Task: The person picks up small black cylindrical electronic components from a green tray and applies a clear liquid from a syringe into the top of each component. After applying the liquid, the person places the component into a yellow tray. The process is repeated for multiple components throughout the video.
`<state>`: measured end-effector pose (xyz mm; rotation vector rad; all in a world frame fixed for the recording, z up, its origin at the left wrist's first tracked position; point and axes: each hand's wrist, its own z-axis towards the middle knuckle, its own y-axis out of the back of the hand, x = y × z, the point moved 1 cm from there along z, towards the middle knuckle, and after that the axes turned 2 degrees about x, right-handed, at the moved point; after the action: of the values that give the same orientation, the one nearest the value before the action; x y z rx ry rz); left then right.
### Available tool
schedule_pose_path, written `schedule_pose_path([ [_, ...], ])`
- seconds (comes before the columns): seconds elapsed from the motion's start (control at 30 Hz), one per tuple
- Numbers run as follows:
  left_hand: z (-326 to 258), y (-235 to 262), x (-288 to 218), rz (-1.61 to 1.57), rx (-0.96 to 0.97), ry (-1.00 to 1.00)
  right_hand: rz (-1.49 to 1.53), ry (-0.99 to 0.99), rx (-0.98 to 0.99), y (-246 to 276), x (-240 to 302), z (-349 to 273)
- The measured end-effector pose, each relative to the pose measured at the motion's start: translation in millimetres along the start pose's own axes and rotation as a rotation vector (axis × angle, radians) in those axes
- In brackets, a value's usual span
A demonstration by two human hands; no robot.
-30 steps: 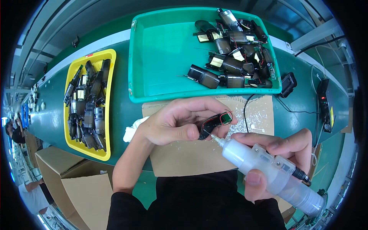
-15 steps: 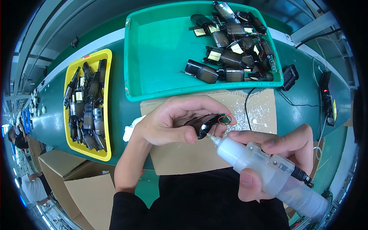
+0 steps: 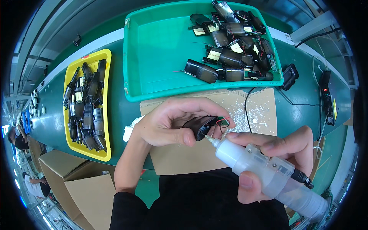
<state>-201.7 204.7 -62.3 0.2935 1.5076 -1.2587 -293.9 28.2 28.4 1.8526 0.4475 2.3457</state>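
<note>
Between the thumb and fingers of my left hand [image 3: 168,124] is a dark, glossy plastic housing [image 3: 197,126], with red wires and a bit of green circuit board at its right end. My fingers hide part of it. My right hand [image 3: 281,153] is wrapped round a translucent white glue dispenser [image 3: 253,165], which lies slantwise, its body running down to the right. Its thin nozzle tip meets the near end of the housing; whether any glue comes out is too small to tell. Both hands are above a sheet of brown cardboard [image 3: 180,161] spotted with white specks.
Behind the cardboard stands a green tray [image 3: 153,92] with dark housings heaped at its right. A yellow tray [image 3: 109,115] at left holds more housings. An open cardboard box [image 3: 92,195] is at lower left. A black cable [image 3: 247,111] crosses the cardboard; a black controller [image 3: 326,99] sits far right.
The housing has turned slightly in my left hand, showing less of the green board. The dispenser has shifted a little left, bringing its nozzle onto the housing's end.
</note>
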Motion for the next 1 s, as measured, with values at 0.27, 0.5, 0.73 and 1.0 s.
schedule_pose_path([
  [0.27,-0.3,0.7,0.1,-0.024,0.032,-0.020,-0.026,-0.018,0.017,0.9,2.8,-0.8],
  [0.5,-1.2,2.1,0.9,-0.025,0.061,-0.038,-0.041,-0.041,0.027,1.1,7.6,-0.2],
  [0.73,-0.2,1.4,0.6,-0.042,0.053,-0.038,-0.032,-0.030,-0.021,-2.3,4.6,-1.9],
  [1.0,-3.4,3.2,0.4,-0.022,0.049,-0.025,-0.027,-0.037,0.003,-1.3,8.0,1.6],
])
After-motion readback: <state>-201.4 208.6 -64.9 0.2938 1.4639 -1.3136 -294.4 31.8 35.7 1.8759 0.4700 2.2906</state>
